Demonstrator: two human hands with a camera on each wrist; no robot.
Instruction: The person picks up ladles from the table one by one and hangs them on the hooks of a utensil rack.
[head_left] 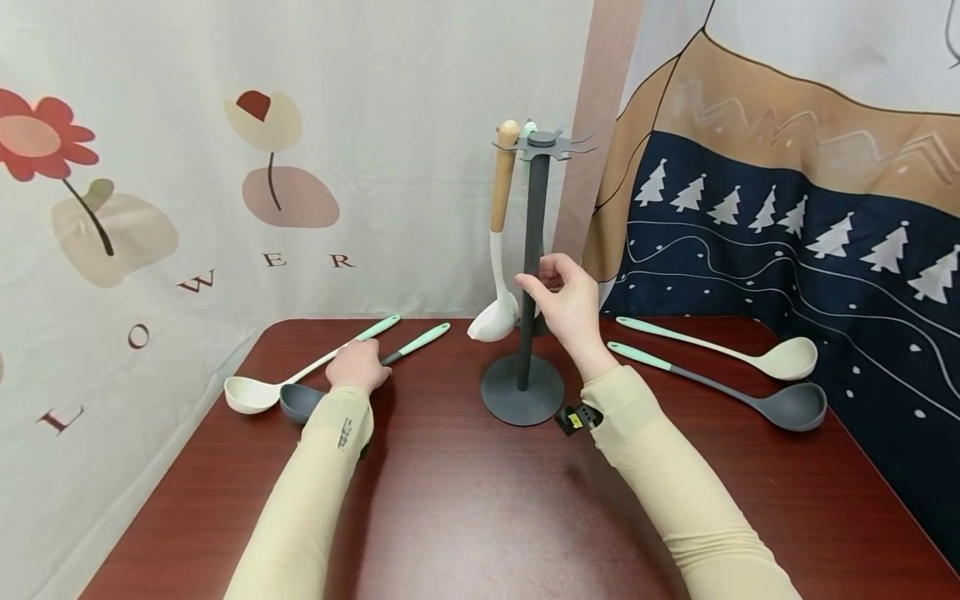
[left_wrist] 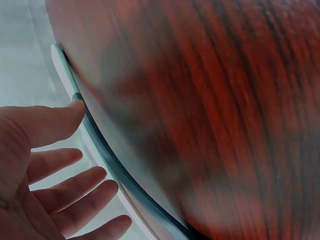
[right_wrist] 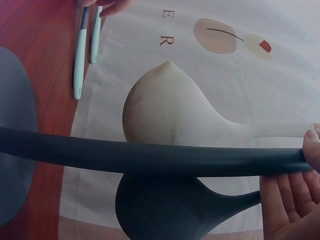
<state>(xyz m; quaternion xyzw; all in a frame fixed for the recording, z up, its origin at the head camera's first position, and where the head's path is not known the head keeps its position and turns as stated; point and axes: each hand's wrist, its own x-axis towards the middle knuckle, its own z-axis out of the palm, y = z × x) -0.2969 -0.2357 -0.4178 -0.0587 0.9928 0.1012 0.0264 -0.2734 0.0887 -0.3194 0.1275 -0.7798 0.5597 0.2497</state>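
Observation:
In the head view my left hand (head_left: 358, 365) is over a grey ladle (head_left: 298, 402) with a mint handle, beside a white ladle (head_left: 249, 395). The left wrist view shows its fingers spread and loosely bent, the thumb tip at the grey ladle's handle (left_wrist: 107, 150). My right hand (head_left: 567, 300) holds the pole (head_left: 534, 225) of a dark grey utensil stand, thumb in front and fingers behind. From the stand hang a white ladle (head_left: 495, 319) with a wooden handle and a dark ladle (right_wrist: 160, 210), mostly hidden by the pole in the head view.
To the right on the brown table (head_left: 450, 500) lie a white spoon-like utensil (head_left: 787, 358) and a dark grey one (head_left: 797, 407), both mint-handled. The stand's round base (head_left: 501, 398) rests mid-table. A patterned cloth (head_left: 420, 208) hangs behind the table's back edge.

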